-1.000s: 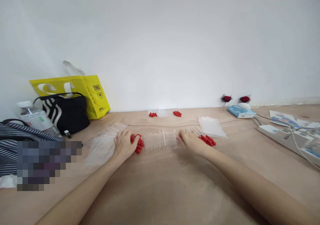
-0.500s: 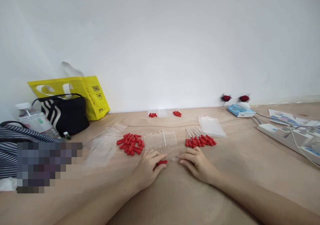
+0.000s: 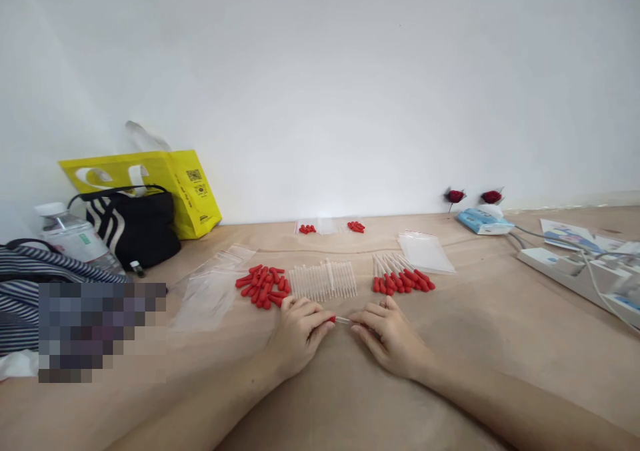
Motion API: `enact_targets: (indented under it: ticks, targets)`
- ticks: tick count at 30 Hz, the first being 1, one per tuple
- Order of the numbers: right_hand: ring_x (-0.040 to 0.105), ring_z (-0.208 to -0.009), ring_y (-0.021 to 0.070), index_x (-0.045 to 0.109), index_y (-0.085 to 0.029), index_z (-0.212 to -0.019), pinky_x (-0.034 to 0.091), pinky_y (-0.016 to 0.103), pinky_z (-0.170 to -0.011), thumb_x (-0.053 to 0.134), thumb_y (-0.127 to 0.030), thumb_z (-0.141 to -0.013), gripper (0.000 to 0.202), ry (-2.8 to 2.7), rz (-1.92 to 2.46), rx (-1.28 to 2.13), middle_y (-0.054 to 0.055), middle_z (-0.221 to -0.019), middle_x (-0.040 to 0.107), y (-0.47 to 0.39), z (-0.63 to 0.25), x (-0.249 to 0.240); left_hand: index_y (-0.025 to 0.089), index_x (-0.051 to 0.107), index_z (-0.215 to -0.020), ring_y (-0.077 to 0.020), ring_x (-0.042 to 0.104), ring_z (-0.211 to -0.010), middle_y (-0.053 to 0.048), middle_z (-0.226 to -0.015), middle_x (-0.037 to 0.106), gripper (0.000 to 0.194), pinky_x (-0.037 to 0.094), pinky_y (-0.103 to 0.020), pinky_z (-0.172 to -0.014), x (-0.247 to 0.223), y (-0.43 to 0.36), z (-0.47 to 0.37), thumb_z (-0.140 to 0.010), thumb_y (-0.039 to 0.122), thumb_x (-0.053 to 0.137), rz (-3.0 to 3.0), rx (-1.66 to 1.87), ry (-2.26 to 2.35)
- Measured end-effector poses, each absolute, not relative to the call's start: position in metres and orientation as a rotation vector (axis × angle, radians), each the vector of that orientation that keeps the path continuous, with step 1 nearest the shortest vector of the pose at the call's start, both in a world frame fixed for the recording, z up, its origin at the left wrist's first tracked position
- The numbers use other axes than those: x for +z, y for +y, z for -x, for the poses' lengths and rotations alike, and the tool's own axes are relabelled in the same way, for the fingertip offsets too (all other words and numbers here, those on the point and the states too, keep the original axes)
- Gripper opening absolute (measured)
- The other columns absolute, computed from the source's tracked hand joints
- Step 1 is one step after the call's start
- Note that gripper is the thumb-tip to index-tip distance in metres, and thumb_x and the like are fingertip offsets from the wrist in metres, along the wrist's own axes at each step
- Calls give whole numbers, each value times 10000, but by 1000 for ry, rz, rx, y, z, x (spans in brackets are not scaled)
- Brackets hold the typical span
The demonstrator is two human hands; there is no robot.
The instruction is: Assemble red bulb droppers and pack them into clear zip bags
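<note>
Pinched in my left hand (image 3: pixel 301 331) is a red rubber bulb (image 3: pixel 331 319), mostly covered by the fingers. A thin clear tube (image 3: pixel 343 320) spans the gap between my hands; its right part is in the closed fingers of my right hand (image 3: pixel 387 334). The tube's left end meets the bulb's mouth. Beyond my left hand lies a pile of loose red bulbs (image 3: pixel 261 285). A row of clear tubes (image 3: pixel 320 281) lies behind the gap. Past my right hand, several tubes with red bulbs on them (image 3: pixel 403 279) lie side by side.
Clear plastic bags (image 3: pixel 207 297) lie at the left, another (image 3: pixel 427 252) at the back right. Small bags with red bulbs (image 3: pixel 357 226) lie by the wall. A yellow bag (image 3: pixel 193 197), black bag (image 3: pixel 145 227) and bottle (image 3: pixel 75 237) stand left; a power strip (image 3: pixel 565 271) lies right.
My right hand has moved left with the tube, closing the gap to the red bulb in my left hand. The bulb now shows less beyond my left fingers. The view has shifted slightly.
</note>
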State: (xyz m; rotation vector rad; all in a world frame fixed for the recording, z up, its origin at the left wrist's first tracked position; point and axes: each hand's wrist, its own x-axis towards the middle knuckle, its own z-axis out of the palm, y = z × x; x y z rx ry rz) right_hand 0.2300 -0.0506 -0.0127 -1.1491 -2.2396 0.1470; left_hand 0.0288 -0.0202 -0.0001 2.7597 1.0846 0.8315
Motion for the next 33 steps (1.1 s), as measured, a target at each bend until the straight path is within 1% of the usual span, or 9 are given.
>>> enact_targets:
  ticks: [8,12,15,18,25,33]
  targets:
    - [491,-619,120,593,-188,-884,266,284,-667,401,-193,-851,195,-2212,1125,187,18,-731,633,-55,-224,-12,211,616,-813,-150,520,-728,11,-732,638,128,240,-333,-746,0,-22,-31,-836,214,490,-2717,909,1071]
    - [499,-610,112,601,-194,-904,242,284,-654,403,-202,-856,204,-2248,1082,179,13,-709,630,-53,-226,-11,201,599,-787,-152,517,-742,7,-741,629,151,236,-334,-753,0,-22,-30,-851,218,463,-2711,865,1070]
    - [494,-599,107,609,-211,-930,217,297,-654,409,-207,-855,213,-2317,1017,100,8,-698,635,-49,-231,-9,200,585,-781,-153,512,-752,7,-743,623,165,233,-337,-762,0,-22,-29,-858,209,439,-2741,807,1025]
    - [451,-548,102,619,-212,-923,204,311,-648,411,-200,-845,223,-2365,975,-23,5,-656,624,-47,-234,-8,200,571,-784,-156,511,-762,2,-751,618,166,233,-345,-777,1,-23,-28,-859,204,422,-2772,746,973]
    - [448,-587,118,614,-199,-913,211,314,-646,388,-185,-840,238,-2343,976,-54,18,-691,619,-48,-229,-9,186,547,-759,-159,507,-748,-13,-736,601,202,250,-360,-804,0,-23,-29,-867,232,382,-2799,759,927]
    - [433,-580,113,602,-192,-848,208,318,-669,394,-174,-830,210,-2368,954,-9,7,-690,612,-44,-225,-11,178,539,-754,-161,507,-752,-15,-728,587,148,252,-365,-818,0,-23,-29,-833,208,418,-2822,749,908]
